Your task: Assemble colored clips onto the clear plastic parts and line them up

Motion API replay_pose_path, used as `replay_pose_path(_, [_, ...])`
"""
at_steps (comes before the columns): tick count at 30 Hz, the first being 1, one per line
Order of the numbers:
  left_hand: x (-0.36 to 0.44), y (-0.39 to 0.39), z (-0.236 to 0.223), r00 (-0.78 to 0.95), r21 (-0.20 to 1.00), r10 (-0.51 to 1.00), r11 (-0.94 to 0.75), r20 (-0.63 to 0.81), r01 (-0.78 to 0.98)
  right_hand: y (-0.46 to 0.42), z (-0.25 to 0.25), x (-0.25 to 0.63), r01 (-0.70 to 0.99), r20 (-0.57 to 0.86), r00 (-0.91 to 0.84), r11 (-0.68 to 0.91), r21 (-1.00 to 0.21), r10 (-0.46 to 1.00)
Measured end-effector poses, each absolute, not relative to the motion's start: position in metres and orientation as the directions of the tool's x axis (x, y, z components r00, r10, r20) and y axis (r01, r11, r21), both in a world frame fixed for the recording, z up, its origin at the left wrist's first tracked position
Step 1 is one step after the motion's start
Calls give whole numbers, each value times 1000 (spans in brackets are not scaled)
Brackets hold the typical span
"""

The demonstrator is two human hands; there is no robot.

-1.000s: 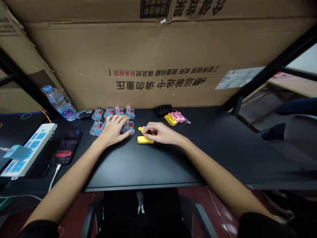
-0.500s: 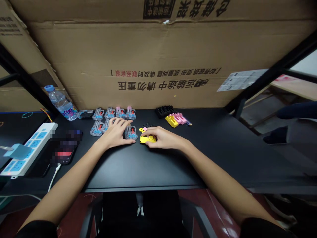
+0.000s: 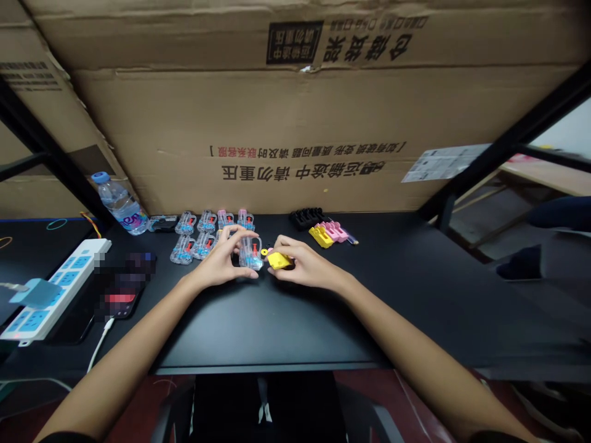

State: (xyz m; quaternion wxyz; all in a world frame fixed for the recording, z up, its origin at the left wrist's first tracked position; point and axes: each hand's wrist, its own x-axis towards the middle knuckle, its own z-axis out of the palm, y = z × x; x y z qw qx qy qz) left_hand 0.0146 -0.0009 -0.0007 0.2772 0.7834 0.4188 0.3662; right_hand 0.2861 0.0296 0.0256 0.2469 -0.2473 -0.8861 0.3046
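My left hand (image 3: pixel 225 258) curls around a small clear plastic case (image 3: pixel 252 253) with red and blue parts inside, gripping it between thumb and fingers. Just to the right, my right hand (image 3: pixel 302 261) pinches a small yellow plastic piece (image 3: pixel 279 261), tilted up off the black table. Small yellow and pink rings (image 3: pixel 264 252) lie between the hands, partly hidden by the right fingers. Behind the left hand stand two rows of similar clear cases (image 3: pixel 183 249), some with pink tops.
Black slotted pieces (image 3: pixel 307 218), yellow ones (image 3: pixel 320 236) and pink ones (image 3: pixel 336 231) lie at the back right. On the left are a water bottle (image 3: pixel 122 203), a power strip (image 3: pixel 55 289) and a phone (image 3: pixel 127 286). A cardboard wall (image 3: pixel 277 111) closes the back.
My right hand has tipped the yellow piece up from lying flat. The clear case at my left hand has been raised and turned more upright. The view has tilted slightly up.
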Motion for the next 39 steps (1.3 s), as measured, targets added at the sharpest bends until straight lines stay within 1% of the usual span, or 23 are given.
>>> replay_pose_path(3, [20, -2, -3, 360, 837, 874, -445, 328, 319, 33, 21, 289, 238, 340, -708, 662, -711, 619])
replay_pose_path(5, [26, -3, -6, 332, 894, 886, -402, 324, 200, 34, 20, 290, 237, 359, -664, 640, -731, 656])
replay_pose_path(8, [38, -7, -10, 248, 931, 907, -362, 339, 53, 34, 20, 288, 263, 385, -588, 619, -740, 711])
replay_pose_path(11, [47, -10, -10, 214, 958, 935, -284, 283, -28, 32, 19, 284, 240, 394, -510, 566, -789, 765])
replay_pose_path(13, [49, -11, -9, 205, 964, 942, -264, 267, -42, 32, 17, 280, 186, 358, -477, 490, -851, 803])
replay_pose_path(15, [47, -10, -9, 199, 956, 935, -290, 293, -43, 33, 14, 277, 121, 304, -465, 400, -909, 831])
replay_pose_path(19, [41, -5, -10, 203, 944, 922, -326, 330, -50, 36, 7, 274, 29, 233, -441, 273, -962, 867])
replay_pose_path(21, [38, -4, -10, 205, 942, 920, -332, 334, -44, 37, 5, 273, 8, 217, -431, 244, -970, 876])
replay_pose_path(26, [34, -2, -6, 210, 920, 905, -388, 370, 51, 39, 3, 272, -2, 156, -449, 174, -985, 880])
replay_pose_path(32, [34, 3, -9, 205, 908, 888, -418, 411, -8, 41, 2, 272, -2, 112, -427, 122, -992, 897])
replay_pose_path(39, [36, 3, -11, 204, 917, 895, -398, 397, -36, 38, 9, 270, -9, 75, -445, 80, -997, 892])
